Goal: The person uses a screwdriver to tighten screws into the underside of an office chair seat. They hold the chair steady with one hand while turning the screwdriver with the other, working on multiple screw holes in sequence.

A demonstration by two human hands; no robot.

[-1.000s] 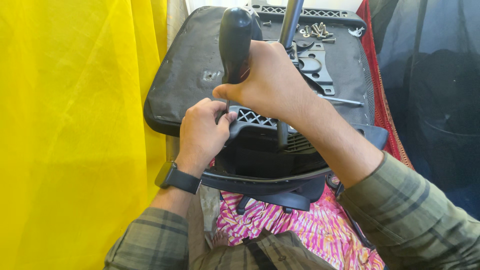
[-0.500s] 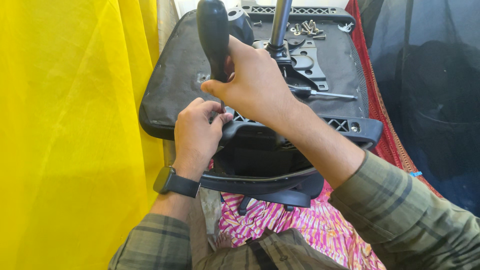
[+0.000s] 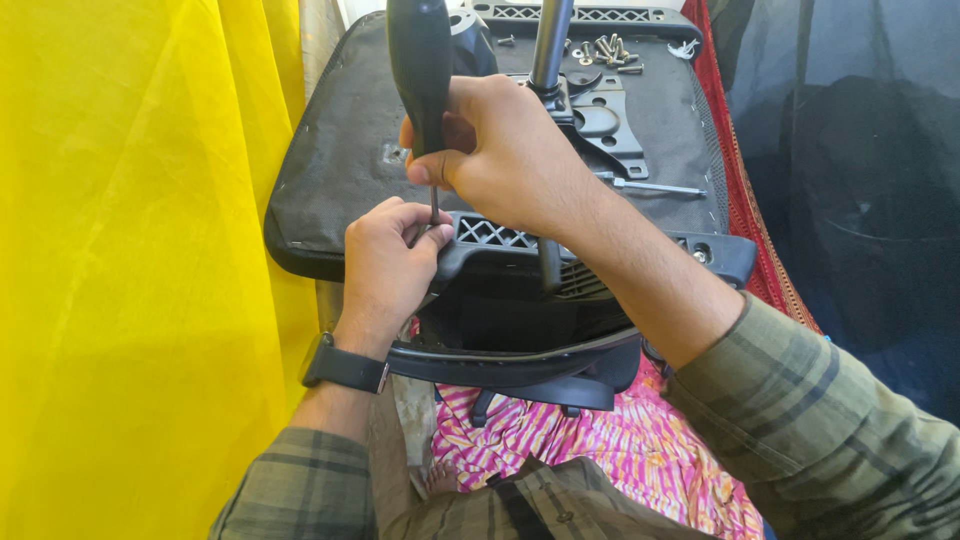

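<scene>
Right hand up top, fingers curled tight round the fat black plastic handle of a screwdriver, thumb pressed along its side; handle stands near upright, thin metal shaft dropping straight down from under the fingers. Left hand just below, fingertips bunched together and pinching round the lower shaft at the tip, where it meets the black plastic lattice-patterned chair arm bracket; can't tell if a screw sits under there, fingers hide it. Bracket runs off to the right of the left fingers, touching the edge of the upturned black fabric-covered chair seat base, which lies beyond both sets of fingers. Black wristwatch on left wrist, green plaid sleeves on both arms. Past the right knuckles: grey metal gas-lift column rising from the black metal mounting plate. Farther beyond, small heap of loose silver screws on the seat base, well apart from both hands. To the right of the right fingers, a long thin silver metal rod lying flat. Bright yellow sheer curtain hangs close to the left of the left hand; pink striped patterned cloth below the wrists, under the chair's curved black frame.
</scene>
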